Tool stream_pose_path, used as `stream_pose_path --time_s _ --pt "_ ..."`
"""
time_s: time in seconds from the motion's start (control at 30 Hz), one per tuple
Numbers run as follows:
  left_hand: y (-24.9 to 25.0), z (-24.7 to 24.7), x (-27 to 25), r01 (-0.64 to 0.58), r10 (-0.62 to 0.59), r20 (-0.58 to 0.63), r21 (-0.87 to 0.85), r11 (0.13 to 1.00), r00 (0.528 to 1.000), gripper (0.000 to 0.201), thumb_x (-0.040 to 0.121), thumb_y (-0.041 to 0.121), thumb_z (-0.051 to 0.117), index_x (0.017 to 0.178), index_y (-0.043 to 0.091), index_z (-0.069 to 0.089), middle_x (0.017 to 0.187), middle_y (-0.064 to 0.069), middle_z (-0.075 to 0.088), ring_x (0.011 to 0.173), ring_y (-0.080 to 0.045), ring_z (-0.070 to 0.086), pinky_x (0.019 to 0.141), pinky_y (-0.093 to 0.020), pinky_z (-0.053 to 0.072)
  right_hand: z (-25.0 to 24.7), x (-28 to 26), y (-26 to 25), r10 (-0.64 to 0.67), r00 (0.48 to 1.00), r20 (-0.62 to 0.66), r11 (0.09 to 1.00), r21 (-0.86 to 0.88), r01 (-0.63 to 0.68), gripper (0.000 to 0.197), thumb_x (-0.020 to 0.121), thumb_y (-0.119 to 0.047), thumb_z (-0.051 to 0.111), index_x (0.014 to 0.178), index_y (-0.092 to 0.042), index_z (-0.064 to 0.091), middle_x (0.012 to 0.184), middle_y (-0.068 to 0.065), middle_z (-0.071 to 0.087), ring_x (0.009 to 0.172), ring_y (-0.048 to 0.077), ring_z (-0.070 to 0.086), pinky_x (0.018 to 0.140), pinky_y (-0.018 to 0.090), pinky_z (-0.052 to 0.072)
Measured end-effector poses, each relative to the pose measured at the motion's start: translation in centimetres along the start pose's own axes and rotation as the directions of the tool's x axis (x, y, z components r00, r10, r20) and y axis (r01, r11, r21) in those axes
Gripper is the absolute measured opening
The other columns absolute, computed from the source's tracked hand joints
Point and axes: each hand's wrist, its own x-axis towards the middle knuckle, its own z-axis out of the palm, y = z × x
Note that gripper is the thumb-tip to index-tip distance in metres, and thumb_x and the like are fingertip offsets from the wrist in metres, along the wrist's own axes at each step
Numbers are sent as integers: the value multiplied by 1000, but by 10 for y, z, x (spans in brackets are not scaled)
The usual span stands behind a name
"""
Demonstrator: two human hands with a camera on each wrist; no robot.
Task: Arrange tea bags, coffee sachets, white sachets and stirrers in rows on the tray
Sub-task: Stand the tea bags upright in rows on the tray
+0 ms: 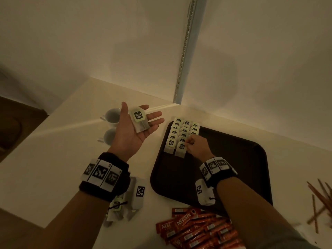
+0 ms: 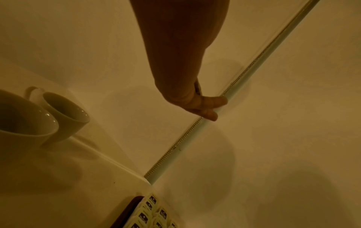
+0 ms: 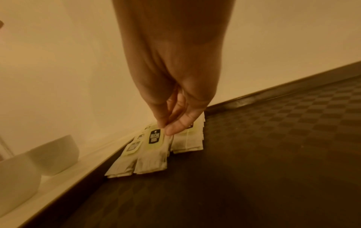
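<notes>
Left hand (image 1: 138,128) flat, palm up — one tea bag (image 1: 140,121) resting. Right hand (image 1: 195,146) pinches tray (image 1: 242,159) tea bag (image 1: 181,149) — three rows.

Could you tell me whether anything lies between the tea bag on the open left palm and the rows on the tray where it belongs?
Nothing visible does. The tea bag lies on the left hand, held over the counter beside the tray. Only the right hand, pinching the nearest bag in the tea bag rows, occupies that end.
</notes>
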Motion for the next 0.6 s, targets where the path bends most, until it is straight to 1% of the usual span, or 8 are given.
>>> stream_pose_path --time_s 0.07,0.13,0.33,0.4,0.43,0.5,0.57,0.6 --pt "-1 1 1 3 -3 6 12 1000 1000 68 94 65 15 106 11 56 101 -19 71 88 -32 71 57 -26 57 1 5 -2 -4 1000 6 1000 -28 4 11 87 -7 62 96 -1 65 101 13 65 94 20 61 85 30 52" --pt "-2 0 1 4 -4 12 20 1000 1000 68 94 64 14 107 11 55 100 -19 71 88 -33 71 57 -26 57 3 8 -3 -2 1000 15 999 -47 2 11 87 -6 62 96 -1 65 103 13 65 97 22 61 86 32 52" --pt "-6 -2 2 8 -9 34 20 1000 999 69 93 65 13 108 11 54 99 -20 71 87 -33 71 57 -26 57 7 11 -2 49 999 23 998 -45 -48 10 86 -5 62 95 -1 63 104 14 64 98 24 62 82 31 54" --pt "-7 -2 2 17 -19 50 35 999 999 70 93 66 12 109 12 53 100 -21 71 88 -34 70 57 -26 57 6 9 -5 77 997 21 997 -28 -76 13 86 -8 63 97 -1 61 104 13 63 96 22 61 82 32 54" --pt "-7 -2 1 23 -26 58 52 998 998 70 92 67 11 109 12 53 100 -21 71 88 -34 70 56 -26 57 3 8 -10 79 997 -3 997 -12 -79 15 87 -11 63 98 -2 60 103 12 62 93 19 59 82 30 53" --pt "-8 0 0 31 -39 75 108 994 996 71 91 67 8 109 14 52 96 -20 72 81 -32 71 51 -25 55 -8 4 -32 18 994 -107 998 64 -11 15 89 -20 62 98 -8 59 100 6 61 87 14 56 76 23 48" --pt "-10 4 0 36 -54 98 177 984 994 72 91 68 6 108 15 52 90 -19 73 72 -30 72 46 -22 52 -27 -7 -68 -116 975 -190 964 214 157 15 91 -29 59 96 -15 60 97 2 61 85 11 54 71 16 41" --pt "-11 6 -1 35 -60 113 211 977 992 73 90 68 5 109 15 52 87 -18 73 69 -29 72 44 -21 51 -38 -15 -89 -206 960 -189 931 266 252 15 91 -32 58 96 -18 61 97 -1 60 85 8 54 70 13 39"
